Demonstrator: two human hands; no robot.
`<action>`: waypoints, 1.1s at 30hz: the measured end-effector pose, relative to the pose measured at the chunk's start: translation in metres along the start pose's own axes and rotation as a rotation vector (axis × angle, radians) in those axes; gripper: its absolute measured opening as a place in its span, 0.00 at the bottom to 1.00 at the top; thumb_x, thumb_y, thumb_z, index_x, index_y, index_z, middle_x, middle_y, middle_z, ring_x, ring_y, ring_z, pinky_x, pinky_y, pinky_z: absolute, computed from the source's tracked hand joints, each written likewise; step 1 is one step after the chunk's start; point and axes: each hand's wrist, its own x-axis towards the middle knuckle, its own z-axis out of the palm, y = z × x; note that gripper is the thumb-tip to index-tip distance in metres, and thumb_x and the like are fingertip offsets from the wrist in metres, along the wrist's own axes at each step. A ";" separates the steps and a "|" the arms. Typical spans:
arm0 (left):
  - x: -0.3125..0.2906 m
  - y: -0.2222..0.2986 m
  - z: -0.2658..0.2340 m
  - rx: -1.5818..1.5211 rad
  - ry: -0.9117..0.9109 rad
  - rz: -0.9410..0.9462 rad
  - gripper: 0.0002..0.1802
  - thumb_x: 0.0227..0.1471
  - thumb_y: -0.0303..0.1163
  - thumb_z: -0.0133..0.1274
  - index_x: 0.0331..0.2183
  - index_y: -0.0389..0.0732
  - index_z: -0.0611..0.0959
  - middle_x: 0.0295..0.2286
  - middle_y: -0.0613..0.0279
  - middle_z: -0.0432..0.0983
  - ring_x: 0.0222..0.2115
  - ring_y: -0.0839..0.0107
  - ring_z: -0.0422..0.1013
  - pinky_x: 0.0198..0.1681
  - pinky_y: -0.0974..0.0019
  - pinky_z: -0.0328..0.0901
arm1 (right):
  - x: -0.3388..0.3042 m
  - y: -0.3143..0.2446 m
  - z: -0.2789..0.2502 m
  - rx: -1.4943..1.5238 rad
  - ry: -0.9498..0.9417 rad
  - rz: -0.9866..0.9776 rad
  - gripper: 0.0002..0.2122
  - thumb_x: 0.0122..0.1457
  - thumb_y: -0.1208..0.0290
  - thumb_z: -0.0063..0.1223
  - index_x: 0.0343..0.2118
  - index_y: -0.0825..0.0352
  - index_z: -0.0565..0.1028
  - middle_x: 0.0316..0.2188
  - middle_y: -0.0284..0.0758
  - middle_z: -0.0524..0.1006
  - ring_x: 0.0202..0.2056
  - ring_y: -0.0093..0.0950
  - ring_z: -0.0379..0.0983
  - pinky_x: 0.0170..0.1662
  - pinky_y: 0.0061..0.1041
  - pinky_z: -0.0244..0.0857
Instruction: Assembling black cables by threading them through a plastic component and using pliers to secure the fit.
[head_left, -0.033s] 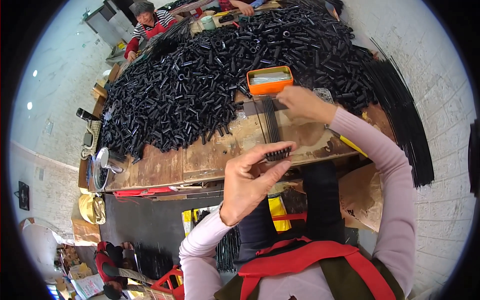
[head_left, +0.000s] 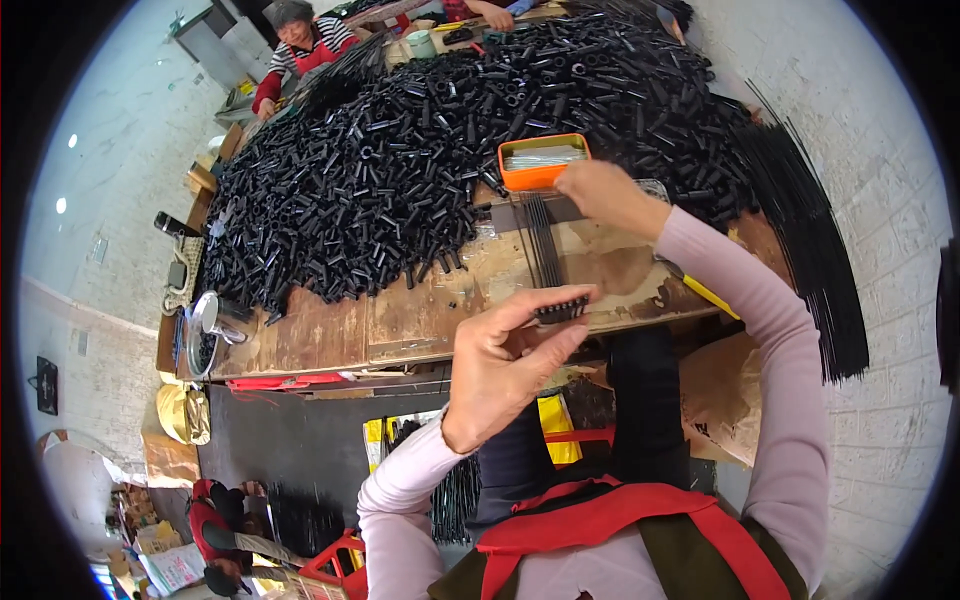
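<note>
My left hand (head_left: 505,375) pinches a row of thin black rods (head_left: 543,240) between thumb and fingers. Their near ends form a flat, dark, ribbed block, and the rods reach away over the wooden table. Beyond their far ends stands an orange box (head_left: 528,178) holding thin, pale, silvery pieces. My right hand (head_left: 612,195) is over the table at the box's near right corner, close to the rods' far end. Its fingers are curled together; anything between them is too small or hidden to make out.
A large heap of short black tubes (head_left: 390,170) covers the far table (head_left: 420,325). Long black rods (head_left: 815,230) lie at the right edge, near a yellow-handled tool (head_left: 710,296). A round mirror (head_left: 203,325) stands at left. Other people sit across the table and at lower left.
My right hand has moved slightly away from me, toward the orange box. The left hand keeps its hold on the rods.
</note>
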 end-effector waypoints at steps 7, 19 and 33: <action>0.005 -0.014 -0.004 0.190 0.125 0.261 0.16 0.44 0.25 0.60 0.40 0.39 0.83 0.32 0.54 0.81 0.30 0.67 0.79 0.34 0.67 0.73 | 0.089 0.022 0.013 0.180 -0.215 -0.050 0.12 0.59 0.70 0.51 0.44 0.66 0.78 0.39 0.42 0.78 0.43 0.38 0.74 0.46 0.34 0.67; 0.022 -0.042 -0.003 0.194 0.238 0.502 0.12 0.34 0.23 0.57 0.29 0.34 0.85 0.21 0.55 0.80 0.22 0.68 0.77 0.26 0.68 0.67 | 0.067 0.054 -0.024 0.433 0.048 -0.025 0.09 0.66 0.70 0.45 0.42 0.70 0.72 0.34 0.31 0.71 0.35 0.21 0.66 0.41 0.20 0.60; 0.039 -0.036 0.018 0.108 0.294 0.522 0.10 0.36 0.27 0.62 0.27 0.36 0.86 0.17 0.58 0.77 0.20 0.67 0.74 0.25 0.66 0.67 | -0.111 -0.135 -0.165 -0.005 0.230 -0.180 0.11 0.66 0.79 0.42 0.48 0.72 0.73 0.44 0.41 0.74 0.48 0.34 0.71 0.52 0.27 0.63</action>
